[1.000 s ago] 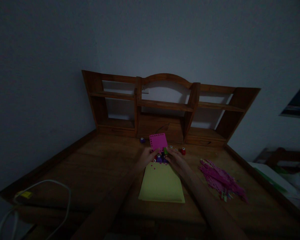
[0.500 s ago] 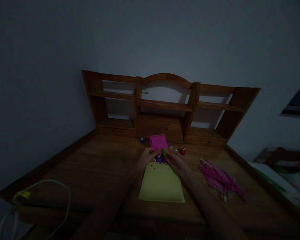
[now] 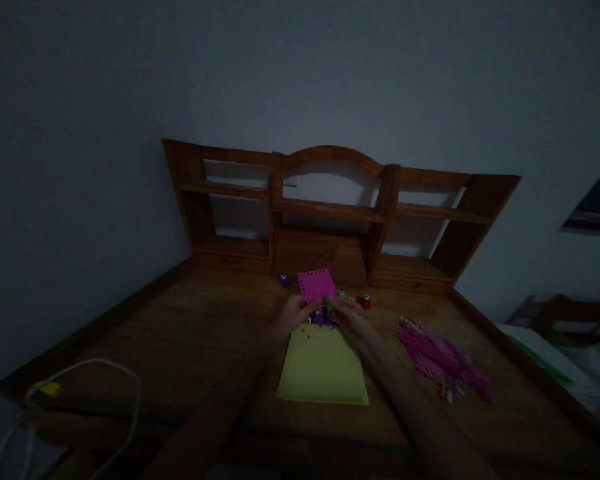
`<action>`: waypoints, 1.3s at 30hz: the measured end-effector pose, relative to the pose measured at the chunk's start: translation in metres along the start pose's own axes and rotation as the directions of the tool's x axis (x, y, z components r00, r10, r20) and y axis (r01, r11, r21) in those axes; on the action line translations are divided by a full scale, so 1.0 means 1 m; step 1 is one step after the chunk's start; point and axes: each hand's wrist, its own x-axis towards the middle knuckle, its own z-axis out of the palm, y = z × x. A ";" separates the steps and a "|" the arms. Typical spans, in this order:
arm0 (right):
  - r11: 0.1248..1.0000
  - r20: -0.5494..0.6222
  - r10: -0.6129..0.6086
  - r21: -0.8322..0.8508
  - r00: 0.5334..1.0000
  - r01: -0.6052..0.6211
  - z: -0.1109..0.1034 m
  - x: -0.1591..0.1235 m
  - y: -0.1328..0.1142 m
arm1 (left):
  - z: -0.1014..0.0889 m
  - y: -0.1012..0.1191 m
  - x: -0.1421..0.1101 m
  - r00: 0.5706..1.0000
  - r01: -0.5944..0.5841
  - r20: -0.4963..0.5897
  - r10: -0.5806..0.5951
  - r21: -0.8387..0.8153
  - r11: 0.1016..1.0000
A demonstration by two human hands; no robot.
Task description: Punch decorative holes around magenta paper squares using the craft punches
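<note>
We take the yellow paper stack as our landmark; it lies flat on the wooden desk.

Item, one pink sheet: just beyond the stack's far edge, with rows of small dark holes along its far and left edges.

Item, one left hand: at the stack's far left corner, fingers closed in a pinch on the near left part of the pink sheet.

Item, one right hand: at the stack's far right corner, fingers closed on the green punch, which sits over the near part of the sheet. Whether its jaws are pressed together, we cannot tell.

Item, one purple punch: at the stack's far edge, between the hands, among dark pieces too dim for us to sort.

Item, pink dots: scattered on the far end of the stack.

Item, one red punch: beyond the stack, to its right.

Item, one heap of pink strips: right of the stack, well apart from it.

Item, one wooden shelf unit: behind everything, beyond the stack.
</note>
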 end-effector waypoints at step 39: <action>0.997 0.054 -0.006 -0.072 0.999 0.010 0.004 -0.004 -0.002 | 0.001 -0.001 0.001 0.999 -0.025 0.048 0.026 -0.023 0.999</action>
